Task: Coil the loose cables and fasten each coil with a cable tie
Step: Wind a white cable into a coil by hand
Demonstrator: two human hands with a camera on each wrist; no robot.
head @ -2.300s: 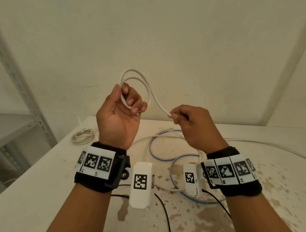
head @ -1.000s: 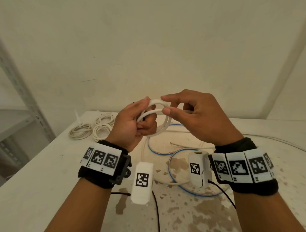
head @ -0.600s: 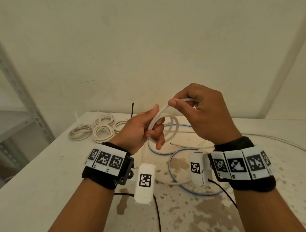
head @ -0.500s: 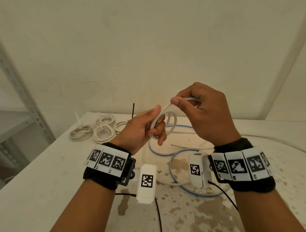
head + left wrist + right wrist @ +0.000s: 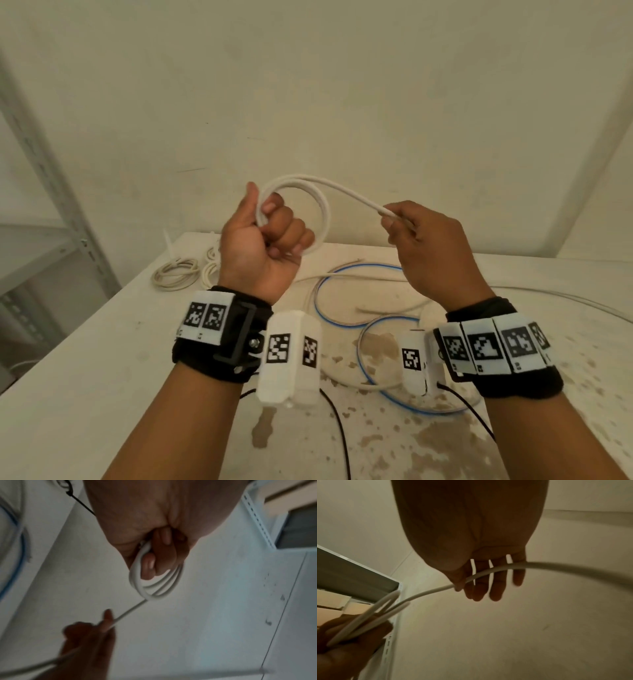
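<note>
A white cable (image 5: 346,193) is partly wound into a small coil (image 5: 320,219) held above the table. My left hand (image 5: 274,222) grips the coil with its fingers curled through the loops; the left wrist view shows several turns of the coil (image 5: 154,592) round those fingers (image 5: 149,566). My right hand (image 5: 390,219) is to the right of the coil and pinches the free strand between thumb and fingers. The strand (image 5: 436,589) runs from that pinch to the coil (image 5: 363,619) in my left hand (image 5: 342,642). Its loose tail (image 5: 573,568) trails off to the right.
On the stained white table (image 5: 102,377) lie loose white and blue-edged cables (image 5: 342,318) under my hands. Finished cream coils (image 5: 176,274) sit at the back left. A grey metal shelf frame (image 5: 68,222) stands at the left, and a plain wall is close behind.
My hands were together at the coil, laying on a loop. Now they have parted: the left has lifted the coil, and the right has slid rightward along the strand.
</note>
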